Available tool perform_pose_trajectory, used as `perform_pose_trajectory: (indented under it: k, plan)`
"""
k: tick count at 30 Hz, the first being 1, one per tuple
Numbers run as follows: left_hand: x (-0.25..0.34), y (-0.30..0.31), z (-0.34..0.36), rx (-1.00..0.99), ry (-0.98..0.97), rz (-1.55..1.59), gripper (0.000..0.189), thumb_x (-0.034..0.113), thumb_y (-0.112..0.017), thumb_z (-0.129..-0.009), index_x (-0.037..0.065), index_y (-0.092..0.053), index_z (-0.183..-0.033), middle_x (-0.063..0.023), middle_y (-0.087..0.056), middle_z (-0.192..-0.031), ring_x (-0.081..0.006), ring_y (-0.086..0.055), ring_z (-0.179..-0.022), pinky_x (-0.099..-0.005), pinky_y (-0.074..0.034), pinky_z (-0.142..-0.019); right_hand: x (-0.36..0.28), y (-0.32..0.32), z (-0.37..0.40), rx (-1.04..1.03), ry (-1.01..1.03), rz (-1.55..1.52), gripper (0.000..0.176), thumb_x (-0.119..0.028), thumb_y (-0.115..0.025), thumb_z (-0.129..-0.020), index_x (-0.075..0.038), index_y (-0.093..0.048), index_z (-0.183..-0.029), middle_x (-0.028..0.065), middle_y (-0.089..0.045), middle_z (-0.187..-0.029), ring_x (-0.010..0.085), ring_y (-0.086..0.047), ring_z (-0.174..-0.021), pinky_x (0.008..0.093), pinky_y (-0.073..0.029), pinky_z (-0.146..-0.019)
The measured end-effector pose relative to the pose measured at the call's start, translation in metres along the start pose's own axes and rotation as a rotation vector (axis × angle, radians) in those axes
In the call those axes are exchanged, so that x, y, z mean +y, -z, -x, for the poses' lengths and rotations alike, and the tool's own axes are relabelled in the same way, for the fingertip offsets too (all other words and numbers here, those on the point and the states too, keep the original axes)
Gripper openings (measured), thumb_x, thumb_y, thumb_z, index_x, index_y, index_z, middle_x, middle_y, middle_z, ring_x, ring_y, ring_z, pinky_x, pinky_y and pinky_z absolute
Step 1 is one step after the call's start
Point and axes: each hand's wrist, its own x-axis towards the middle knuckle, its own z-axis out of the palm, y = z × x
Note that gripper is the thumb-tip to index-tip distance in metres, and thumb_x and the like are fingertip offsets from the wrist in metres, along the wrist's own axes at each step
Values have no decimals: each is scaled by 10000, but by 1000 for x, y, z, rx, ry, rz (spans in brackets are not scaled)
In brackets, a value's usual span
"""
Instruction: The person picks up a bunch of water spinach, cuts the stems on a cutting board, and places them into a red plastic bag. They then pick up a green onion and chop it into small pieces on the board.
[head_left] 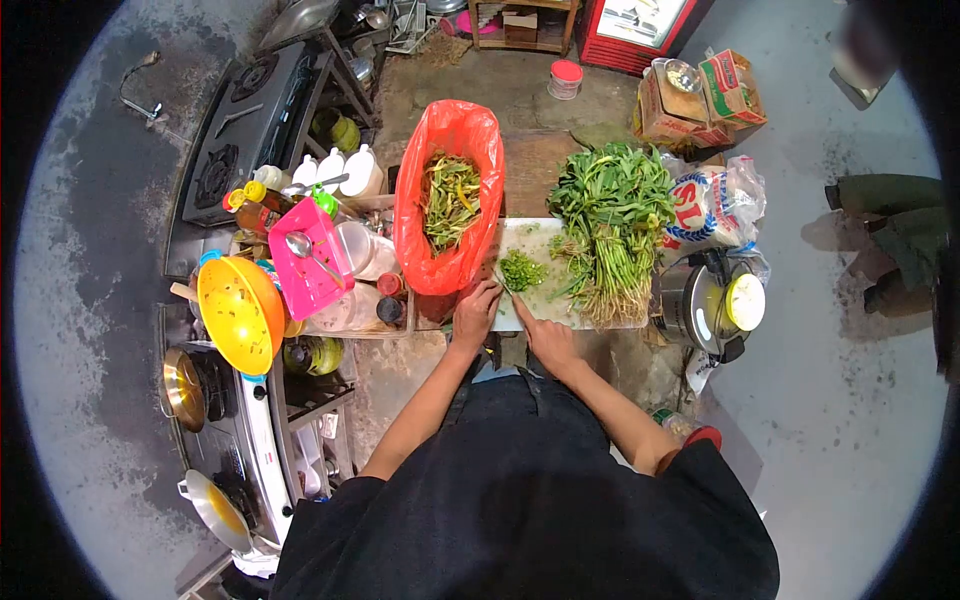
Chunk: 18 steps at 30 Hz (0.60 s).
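A white cutting board point(541, 236) lies before me with a small heap of chopped greens point(521, 270) on it. My left hand point(477, 309) is closed at the board's left front edge, its fingertips by a knife point(502, 284); what else they pinch is too small to name. My right hand point(548, 338) grips the knife near the board's front edge, just below the heap. A large bunch of leafy greens with roots point(612, 225) covers the board's right side. Left of the board stands a red plastic bag point(413, 219) holding cut leaves point(452, 203).
At left are a pink basket point(291, 256), a yellow-orange colander point(238, 315), bottles and a stove point(225, 170). On the right stand a metal pot point(690, 310) and a white printed sack point(703, 208). Part of another person point(900, 235) shows at the far right.
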Motion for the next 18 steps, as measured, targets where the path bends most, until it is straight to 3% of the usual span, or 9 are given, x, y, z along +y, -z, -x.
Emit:
perform_pose_trajectory:
  k: [9, 18]
  plan:
    - [0, 0, 2, -12, 9, -5, 173, 61, -677, -887, 7, -696, -1050, -114, -660, -1027, -340, -687, -858, -416, -538, -728, 11, 4, 26, 122, 77, 23, 773, -171, -585, -899, -255, -250, -1591, 151, -667, -644, 326, -668, -544, 468, -544, -523]
    - [0, 3, 1, -11, -16, -50, 165, 63, -684, -879, 2, -701, -1032, -118, -680, -1024, -343, -694, -856, -417, -542, -719, 17, 9, 6, 119, 45, -83, 729, -210, -568, -935, -282, -248, -1586, 152, -674, -668, 353, -660, -558, 485, -530, -524]
